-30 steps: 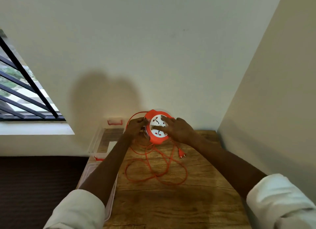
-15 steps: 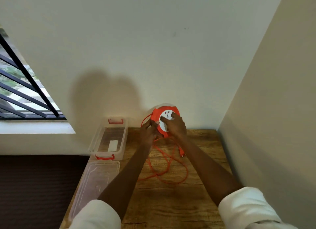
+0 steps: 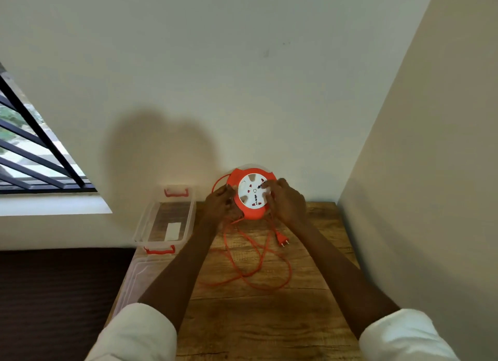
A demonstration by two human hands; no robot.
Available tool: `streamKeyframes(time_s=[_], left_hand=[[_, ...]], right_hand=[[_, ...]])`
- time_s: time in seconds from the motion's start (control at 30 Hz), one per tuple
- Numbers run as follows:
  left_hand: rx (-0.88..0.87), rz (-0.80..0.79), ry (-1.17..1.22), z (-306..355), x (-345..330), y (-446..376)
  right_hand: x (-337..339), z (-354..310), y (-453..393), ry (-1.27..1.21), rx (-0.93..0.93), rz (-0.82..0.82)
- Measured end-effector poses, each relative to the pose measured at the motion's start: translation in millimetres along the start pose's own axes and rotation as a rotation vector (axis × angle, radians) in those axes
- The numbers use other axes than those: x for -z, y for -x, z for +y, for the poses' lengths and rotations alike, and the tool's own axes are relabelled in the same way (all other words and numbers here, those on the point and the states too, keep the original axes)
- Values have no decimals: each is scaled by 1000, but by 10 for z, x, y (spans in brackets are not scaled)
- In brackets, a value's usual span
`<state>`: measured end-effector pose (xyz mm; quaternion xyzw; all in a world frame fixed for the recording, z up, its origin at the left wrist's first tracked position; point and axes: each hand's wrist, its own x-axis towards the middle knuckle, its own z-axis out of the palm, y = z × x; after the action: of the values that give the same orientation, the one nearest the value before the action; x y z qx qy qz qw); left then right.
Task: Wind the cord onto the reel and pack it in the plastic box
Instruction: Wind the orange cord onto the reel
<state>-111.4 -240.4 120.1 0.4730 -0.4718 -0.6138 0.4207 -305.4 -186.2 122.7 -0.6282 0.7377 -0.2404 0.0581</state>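
A wooden counter (image 3: 258,320) stood in a pale corner beside a barred window. Both hands held the reel (image 3: 252,194) tilted up above its far edge, white socket face toward the camera, likely so it could turn freely. The left hand (image 3: 219,204) was curled around the reel's left rim, steadying it; the right hand (image 3: 286,200) had its fingers (image 3: 266,185) spread on the white face, apparently to crank it. Most of the cord (image 3: 250,266) lay in loose loops below, plug (image 3: 281,238) at the right. The box (image 3: 164,220) waited open at the left, just beside the work.
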Motion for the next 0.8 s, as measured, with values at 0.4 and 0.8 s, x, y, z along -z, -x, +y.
streamKeyframes(time_s=[0.4,0.8], left_hand=[[-34,-137,-380,143,65,-285],[-28,-35,-65,-5,-222,61]], right_hand=[[136,-42,-101,646,691,-221],[66,-281,-124,77,-88,-58]])
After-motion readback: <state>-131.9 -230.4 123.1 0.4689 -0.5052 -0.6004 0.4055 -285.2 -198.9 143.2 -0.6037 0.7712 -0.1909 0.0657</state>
